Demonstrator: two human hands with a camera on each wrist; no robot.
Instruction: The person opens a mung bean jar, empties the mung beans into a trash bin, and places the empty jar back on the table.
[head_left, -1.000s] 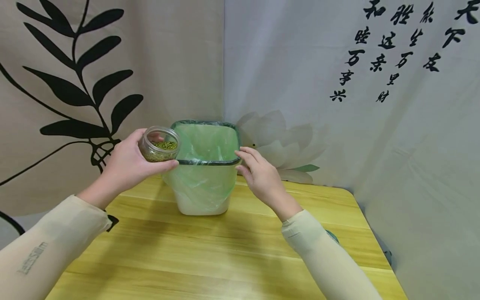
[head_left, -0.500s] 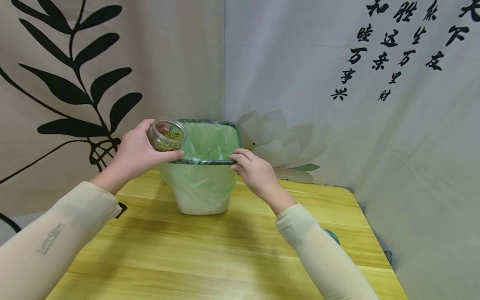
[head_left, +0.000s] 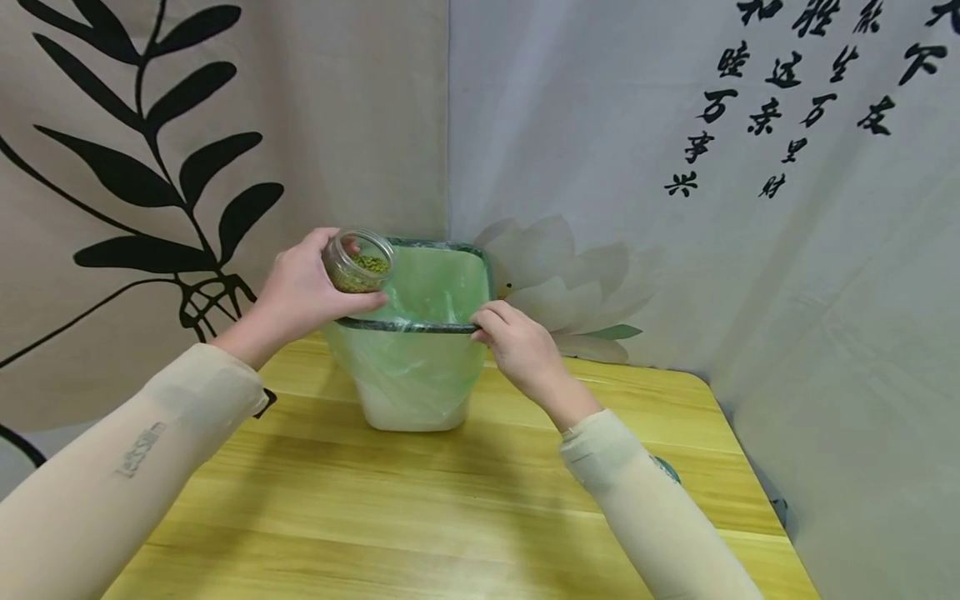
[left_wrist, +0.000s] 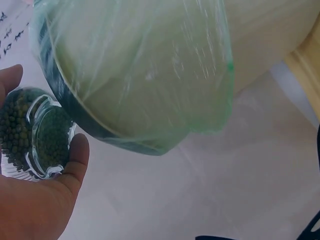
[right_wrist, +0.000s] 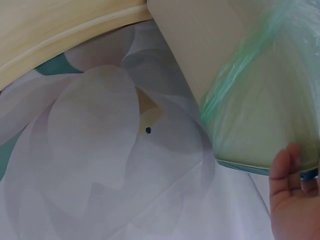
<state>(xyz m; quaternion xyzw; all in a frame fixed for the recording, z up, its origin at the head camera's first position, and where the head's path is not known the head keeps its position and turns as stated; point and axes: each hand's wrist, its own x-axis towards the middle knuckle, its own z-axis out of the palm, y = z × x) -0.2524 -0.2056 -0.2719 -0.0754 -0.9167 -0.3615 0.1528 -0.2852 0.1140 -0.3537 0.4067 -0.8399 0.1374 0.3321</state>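
My left hand (head_left: 300, 279) grips a clear open-topped jar (head_left: 337, 273), partly filled with small green beans (head_left: 372, 263). The jar tilts to the right, its mouth over the left part of a trash can (head_left: 416, 412). A thin green plastic bag (head_left: 405, 358) lines the can and folds down outside below its dark rim. With fingers curled over the front right corner of that rim, my right hand (head_left: 521, 350) holds the can. Fingertips lie over the bag and rim (right_wrist: 242, 167) in the right wrist view. The left wrist view has the jar (left_wrist: 52, 137) beside the can's rim.
The can stands near the back of a yellow wood-grain table (head_left: 360, 517). Behind it hang pale curtains (head_left: 585, 150) with printed leaves, a flower and characters. A small dark green object (head_left: 666, 469) shows partly behind the right sleeve.
My left hand has carried the jar right and slightly up, over the can. My right hand has closed onto the rim, and the can has shifted slightly right in view.
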